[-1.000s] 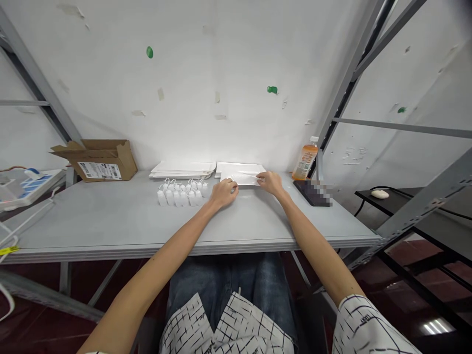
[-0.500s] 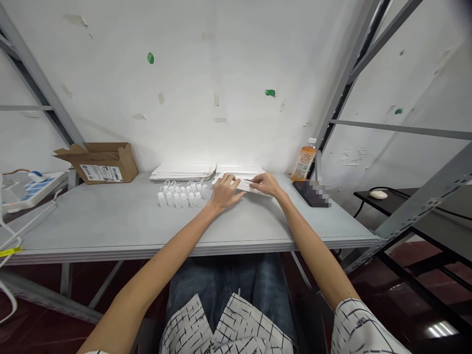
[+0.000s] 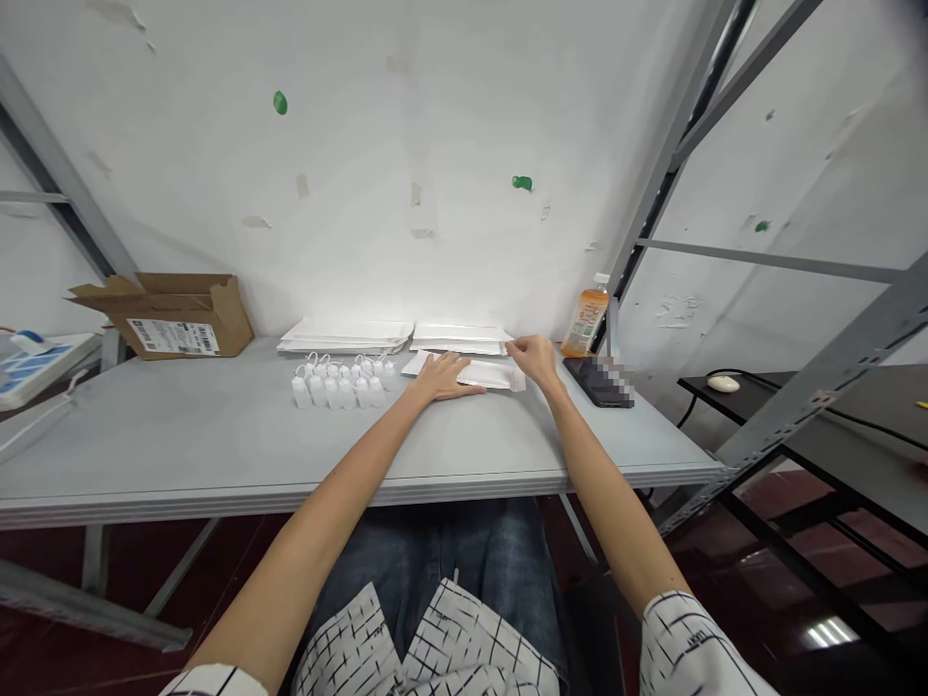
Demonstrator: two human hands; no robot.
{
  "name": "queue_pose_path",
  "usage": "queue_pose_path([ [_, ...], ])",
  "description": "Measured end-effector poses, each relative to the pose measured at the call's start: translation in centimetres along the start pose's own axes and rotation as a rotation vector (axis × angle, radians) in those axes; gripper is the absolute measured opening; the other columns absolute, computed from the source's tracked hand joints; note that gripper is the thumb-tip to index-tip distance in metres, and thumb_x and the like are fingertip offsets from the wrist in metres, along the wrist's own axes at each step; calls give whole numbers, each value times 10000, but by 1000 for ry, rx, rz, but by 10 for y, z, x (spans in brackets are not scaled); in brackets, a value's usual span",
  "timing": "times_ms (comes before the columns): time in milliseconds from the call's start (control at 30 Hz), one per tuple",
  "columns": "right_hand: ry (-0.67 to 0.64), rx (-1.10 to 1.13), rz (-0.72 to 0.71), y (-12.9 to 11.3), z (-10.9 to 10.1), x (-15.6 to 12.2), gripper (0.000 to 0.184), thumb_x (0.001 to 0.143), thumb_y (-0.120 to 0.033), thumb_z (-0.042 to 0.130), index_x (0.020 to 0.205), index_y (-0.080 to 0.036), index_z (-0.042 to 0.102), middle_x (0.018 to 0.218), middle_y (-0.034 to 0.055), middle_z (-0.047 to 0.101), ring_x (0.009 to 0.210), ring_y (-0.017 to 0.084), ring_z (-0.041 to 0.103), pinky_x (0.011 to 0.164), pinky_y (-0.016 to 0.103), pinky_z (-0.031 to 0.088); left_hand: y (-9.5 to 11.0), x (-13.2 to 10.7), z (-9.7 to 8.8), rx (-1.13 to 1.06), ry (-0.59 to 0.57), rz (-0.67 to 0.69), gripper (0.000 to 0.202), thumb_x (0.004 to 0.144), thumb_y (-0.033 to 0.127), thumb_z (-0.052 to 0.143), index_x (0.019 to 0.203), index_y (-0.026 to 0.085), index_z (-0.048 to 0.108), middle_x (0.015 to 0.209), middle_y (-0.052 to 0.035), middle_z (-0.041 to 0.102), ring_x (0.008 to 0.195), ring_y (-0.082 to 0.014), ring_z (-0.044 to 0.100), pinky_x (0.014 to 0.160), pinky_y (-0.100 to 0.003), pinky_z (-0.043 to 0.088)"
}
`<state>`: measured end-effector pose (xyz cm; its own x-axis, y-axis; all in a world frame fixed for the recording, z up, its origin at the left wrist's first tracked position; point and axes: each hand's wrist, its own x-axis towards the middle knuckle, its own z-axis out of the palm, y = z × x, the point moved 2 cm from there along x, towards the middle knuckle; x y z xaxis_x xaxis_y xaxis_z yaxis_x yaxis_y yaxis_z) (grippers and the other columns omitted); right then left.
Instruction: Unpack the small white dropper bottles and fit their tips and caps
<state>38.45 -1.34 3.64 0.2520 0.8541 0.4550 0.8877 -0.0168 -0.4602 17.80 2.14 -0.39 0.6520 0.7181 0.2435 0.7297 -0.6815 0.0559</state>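
A long white paper envelope (image 3: 487, 374) lies flat on the grey table in front of me, its right end slightly pinkish and see-through. My left hand (image 3: 441, 377) rests across its left part with fingers spread, pressing it down. Just beyond the right end is my right hand (image 3: 534, 361), thumb and fingers pinched together; what sits between them is too small to make out. Several small white plastic bottles (image 3: 346, 391) with looped cords stand in rows left of my left hand.
Behind the envelope lie two stacks of white envelopes, a left stack (image 3: 346, 335) and a right stack (image 3: 460, 337). An open cardboard box (image 3: 181, 319) stands at the back left. On the right are an orange drink bottle (image 3: 586, 317) and a dark phone (image 3: 595, 381).
My right hand has moved from the envelope's middle to beyond its right end. My left hand has gone from a pinch to lying flat. More of the envelope shows, and the view has shifted slightly.
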Motion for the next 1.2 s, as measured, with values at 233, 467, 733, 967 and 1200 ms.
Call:
queue_pose_path([
  [233, -10, 1, 132, 17, 0, 2, 279, 863, -320, 546, 746, -174, 753, 701, 71, 707, 738, 194, 643, 634, 249, 390, 11, -2, -4, 197, 165, -2, 794, 832, 794, 367, 1209, 131, 587, 1105, -193, 633, 1018, -329, 591, 888, -418, 386],
  [467, -128, 29, 169, 17, 10, 0, 280, 850, -273, 560, 616, -178, 681, 629, 66, 681, 777, 209, 661, 682, 254, 440, 16, 4, -17, 321, 223, 64, 682, 887, 713, 388, 1182, 132, 592, 1053, -197, 656, 1022, -334, 576, 809, -402, 381],
  [733, -225, 639, 503, 29, 19, 2, 128, 806, -172, 599, 685, -141, 628, 541, 29, 609, 543, 154, 628, 557, 250, 525, 21, 11, -57, 514, 240, 212, 585, 878, 640, 502, 1095, 114, 637, 993, -209, 670, 951, -326, 591, 730, -389, 368],
  [967, -353, 964, 641, 21, 19, -9, 77, 890, -168, 504, 874, -130, 569, 620, 40, 605, 572, 166, 662, 614, 335, 608, 34, 24, -113, 698, 263, 426, 515, 818, 613, 611, 965, 122, 666, 903, -178, 686, 861, -291, 597, 723, -369, 342],
  [1200, -509, 1234, 747, 9, 23, -13, 168, 962, -225, 365, 971, -131, 504, 719, 91, 620, 687, 226, 714, 580, 356, 613, 44, 26, -132, 738, 254, 470, 483, 796, 600, 640, 912, 132, 676, 850, -153, 692, 825, -268, 600, 742, -369, 336],
])
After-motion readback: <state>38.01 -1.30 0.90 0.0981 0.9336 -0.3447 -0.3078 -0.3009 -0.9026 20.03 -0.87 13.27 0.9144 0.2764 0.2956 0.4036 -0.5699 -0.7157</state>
